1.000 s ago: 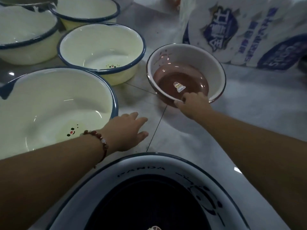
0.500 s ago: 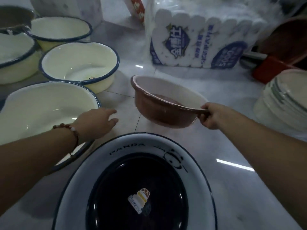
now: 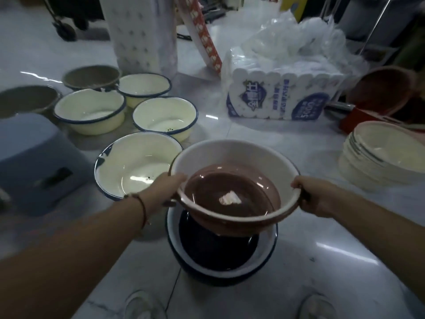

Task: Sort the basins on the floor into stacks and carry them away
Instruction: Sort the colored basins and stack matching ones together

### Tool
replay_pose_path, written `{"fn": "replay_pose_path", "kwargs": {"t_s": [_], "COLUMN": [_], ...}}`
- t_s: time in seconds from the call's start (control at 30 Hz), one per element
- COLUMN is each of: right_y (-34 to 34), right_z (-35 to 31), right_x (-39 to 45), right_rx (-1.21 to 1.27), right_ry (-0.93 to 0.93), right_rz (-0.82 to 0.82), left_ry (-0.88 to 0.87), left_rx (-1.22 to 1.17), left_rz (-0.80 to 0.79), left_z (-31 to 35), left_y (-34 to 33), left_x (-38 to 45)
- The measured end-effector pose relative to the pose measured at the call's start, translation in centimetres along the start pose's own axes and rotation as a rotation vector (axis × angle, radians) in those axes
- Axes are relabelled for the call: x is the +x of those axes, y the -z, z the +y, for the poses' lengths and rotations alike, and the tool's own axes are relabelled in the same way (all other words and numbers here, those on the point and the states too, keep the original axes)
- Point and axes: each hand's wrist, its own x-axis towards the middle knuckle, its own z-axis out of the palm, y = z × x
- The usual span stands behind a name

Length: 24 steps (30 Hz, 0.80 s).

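mostly floor (image 3: 264, 139): pale glossy tile across the whole frame. grey-blue stool (image 3: 34, 162) at left edge, largest single item. pack of paper rolls (image 3: 278, 97) upper right of centre, loose clear plastic heaped on top. stack of cream basins (image 3: 381, 157) at right edge, nested. large cream basin (image 3: 135, 164) with dark blue rim left of centre; three smaller cream basins behind it toward upper left, two dull brown ones beyond those. dark-bottomed basin (image 3: 220, 256) with white wall and blue rim sits on the floor at lower centre. pink basin (image 3: 232, 187), white inner wall, brown bottom with a pale sticker, held in the air directly above the dark one, tilted a little toward the camera, partly covering it; cannot tell whether they touch. left hand (image 3: 161, 192) grips its left rim, fingers curled under, thumb on top; beaded bracelet on that wrist. right hand (image 3: 315, 194) grips the right rim, fingers wrapped round the edge.
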Motion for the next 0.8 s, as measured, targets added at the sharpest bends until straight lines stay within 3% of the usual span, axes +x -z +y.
{"fn": "replay_pose_path", "kwargs": {"t_s": [0.1, 0.27, 0.4, 0.53, 0.8], "right_y": [-1.6, -4.8, -6.7, -7.7, -7.7], "right_z": [5.5, 12.2, 14.6, 15.1, 10.2], "right_x": [-0.7, 0.4, 3.0, 6.5, 11.2], "right_rx": [-0.085, -0.229, -0.147, -0.158, -0.155], "right_ry": [-0.001, 0.211, 0.066, -0.061, -0.002], "right_rz": [0.028, 0.085, 0.063, 0.135, 0.173], "left_ry": [-0.050, -0.113, -0.070, 0.096, 0.188], "left_rx": [0.153, 0.213, 0.326, 0.364, 0.342], "left_rz": [0.034, 0.090, 0.073, 0.163, 0.190], "left_z": [-4.7, -10.0, -13.1, -14.0, -11.6], "left_y": [-0.4, -1.1, -1.4, -3.2, -5.4], "left_x": [-2.8, -1.5, 2.8, 5.1, 7.0]}}
